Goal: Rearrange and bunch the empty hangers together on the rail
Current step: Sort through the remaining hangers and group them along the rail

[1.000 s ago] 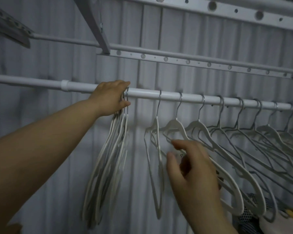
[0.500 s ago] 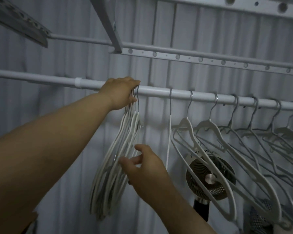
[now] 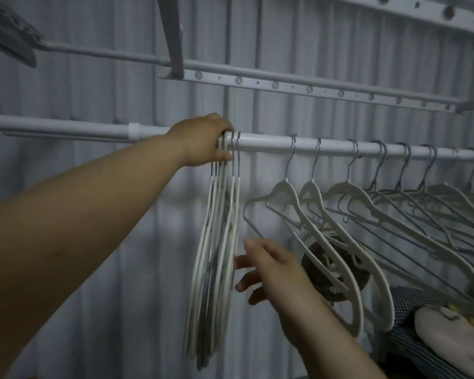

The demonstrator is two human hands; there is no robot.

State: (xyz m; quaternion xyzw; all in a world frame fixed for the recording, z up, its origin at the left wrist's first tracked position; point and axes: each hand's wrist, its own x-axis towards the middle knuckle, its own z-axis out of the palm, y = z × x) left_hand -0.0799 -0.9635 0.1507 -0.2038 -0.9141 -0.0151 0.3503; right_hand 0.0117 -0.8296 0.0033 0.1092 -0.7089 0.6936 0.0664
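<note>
A white rail (image 3: 268,144) runs across the view. Several white hangers hang pressed together as a bunch (image 3: 216,266) from it. My left hand (image 3: 203,139) grips the rail and the bunch's metal hooks at the top. My right hand (image 3: 271,266) is lower, fingers spread and relaxed, just right of the bunch's bodies and holding nothing. To the right, several more empty white hangers (image 3: 340,222) hang spaced apart along the rail, the nearest at about a hand's width from the bunch.
A round fan (image 3: 340,269) stands behind the spaced hangers. Folded clothes (image 3: 449,332) lie at the lower right. A perforated metal bar (image 3: 312,88) and a bracket run above the rail. Grey corrugated wall behind.
The single hanger that hung apart has been slid left into the bunch. My right hand has moved from the spaced hangers to beside the bunch and let go.
</note>
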